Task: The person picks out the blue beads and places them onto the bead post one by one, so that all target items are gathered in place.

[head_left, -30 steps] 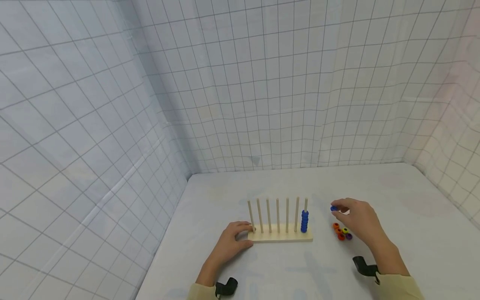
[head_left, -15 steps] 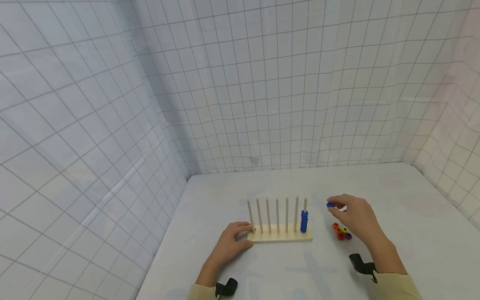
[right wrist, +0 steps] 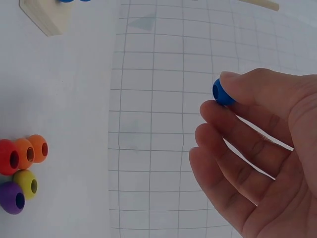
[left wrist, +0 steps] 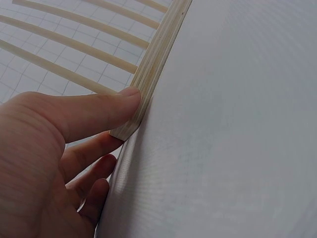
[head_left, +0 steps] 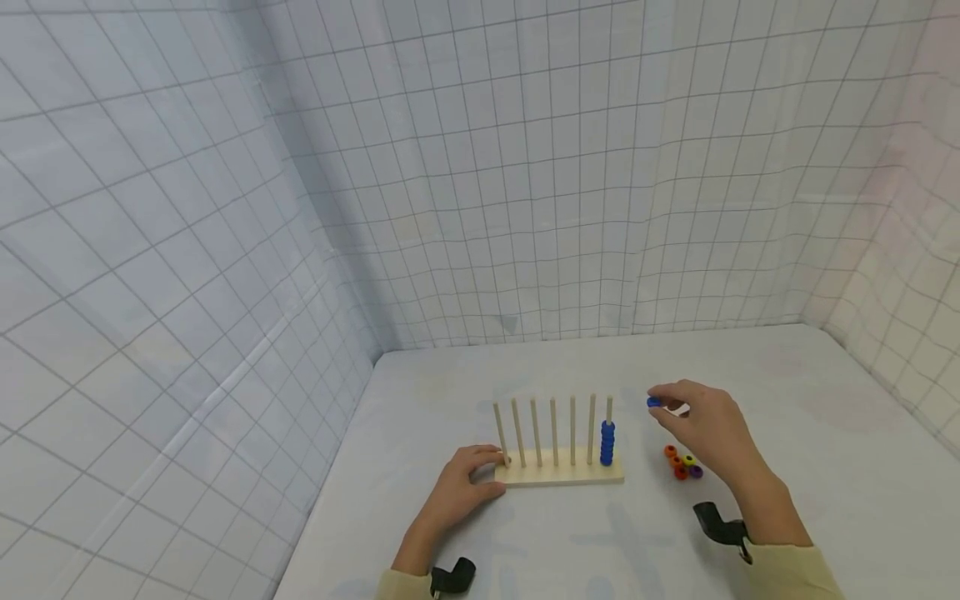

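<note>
A wooden peg stand (head_left: 558, 477) with a row of upright pegs stands on the table. Blue beads (head_left: 607, 444) are stacked on its rightmost peg, whose tip shows above them. My left hand (head_left: 459, 490) holds the stand's left end, the thumb (left wrist: 106, 109) on the base's front edge and fingers round the end. To the right of the stand, raised above the table, my right hand (head_left: 705, 421) pinches a single blue bead (right wrist: 223, 92) between thumb and fingertip. The bead's hole is visible in the right wrist view. It is apart from the peg.
Loose beads lie grouped right of the stand: a red bead (right wrist: 7, 157), orange beads (right wrist: 38, 148), a yellow bead (right wrist: 26, 184) and a purple bead (right wrist: 12, 198). A white-covered table (head_left: 555, 542) bears everything. Gridded white sheets (head_left: 525, 208) hang behind and at both sides.
My right hand has moved left and away from me with the blue bead, closer to the rightmost peg. The left hand keeps its hold on the stand.
</note>
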`<action>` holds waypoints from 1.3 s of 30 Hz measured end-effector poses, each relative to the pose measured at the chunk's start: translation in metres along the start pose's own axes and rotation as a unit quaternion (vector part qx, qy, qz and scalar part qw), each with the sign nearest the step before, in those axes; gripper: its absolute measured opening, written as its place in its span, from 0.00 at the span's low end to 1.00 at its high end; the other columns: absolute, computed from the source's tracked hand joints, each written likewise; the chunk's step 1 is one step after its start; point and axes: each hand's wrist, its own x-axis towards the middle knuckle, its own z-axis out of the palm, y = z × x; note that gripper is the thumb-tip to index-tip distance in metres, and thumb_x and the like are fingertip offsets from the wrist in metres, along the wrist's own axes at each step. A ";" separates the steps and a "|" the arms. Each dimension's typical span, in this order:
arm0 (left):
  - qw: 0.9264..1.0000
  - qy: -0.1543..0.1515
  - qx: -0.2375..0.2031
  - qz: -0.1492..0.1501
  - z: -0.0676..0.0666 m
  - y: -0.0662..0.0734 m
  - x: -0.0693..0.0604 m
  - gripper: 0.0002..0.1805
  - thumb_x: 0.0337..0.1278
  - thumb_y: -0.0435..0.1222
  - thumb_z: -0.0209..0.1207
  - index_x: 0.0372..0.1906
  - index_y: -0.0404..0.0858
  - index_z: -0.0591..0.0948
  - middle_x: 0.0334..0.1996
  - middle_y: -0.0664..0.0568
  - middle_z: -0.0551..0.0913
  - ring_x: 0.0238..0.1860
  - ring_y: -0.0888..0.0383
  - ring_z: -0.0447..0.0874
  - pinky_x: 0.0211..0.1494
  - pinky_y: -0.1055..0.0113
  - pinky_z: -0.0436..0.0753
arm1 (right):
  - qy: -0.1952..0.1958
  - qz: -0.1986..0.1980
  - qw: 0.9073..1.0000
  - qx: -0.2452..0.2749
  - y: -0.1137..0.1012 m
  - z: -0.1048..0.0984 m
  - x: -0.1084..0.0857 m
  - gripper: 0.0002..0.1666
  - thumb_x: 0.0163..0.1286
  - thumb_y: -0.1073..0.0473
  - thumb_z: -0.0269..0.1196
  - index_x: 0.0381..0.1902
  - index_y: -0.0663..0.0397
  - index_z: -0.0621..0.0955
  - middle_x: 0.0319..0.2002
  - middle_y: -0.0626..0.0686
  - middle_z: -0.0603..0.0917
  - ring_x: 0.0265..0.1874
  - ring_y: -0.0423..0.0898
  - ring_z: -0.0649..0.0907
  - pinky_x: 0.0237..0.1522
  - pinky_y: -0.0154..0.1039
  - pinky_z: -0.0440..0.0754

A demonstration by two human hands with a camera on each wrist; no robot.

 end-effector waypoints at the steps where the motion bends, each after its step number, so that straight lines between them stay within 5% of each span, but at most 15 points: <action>1: 1.000 0.001 0.001 -0.001 0.000 -0.001 0.000 0.21 0.51 0.41 0.74 0.53 0.50 0.87 0.59 0.57 0.80 0.64 0.49 0.72 0.67 0.43 0.69 | 0.001 -0.002 1.000 0.000 -0.001 0.000 0.000 0.16 0.64 0.59 0.72 0.50 0.55 0.87 0.40 0.52 0.88 0.38 0.53 0.85 0.37 0.51 0.86; 39: 1.000 0.000 -0.004 0.013 0.000 0.000 -0.001 0.20 0.52 0.42 0.74 0.52 0.50 0.87 0.58 0.58 0.81 0.64 0.49 0.72 0.66 0.43 0.70 | 0.004 -0.025 0.999 0.046 -0.039 -0.006 0.011 0.16 0.64 0.59 0.72 0.51 0.51 0.87 0.39 0.48 0.87 0.40 0.50 0.85 0.39 0.47 0.87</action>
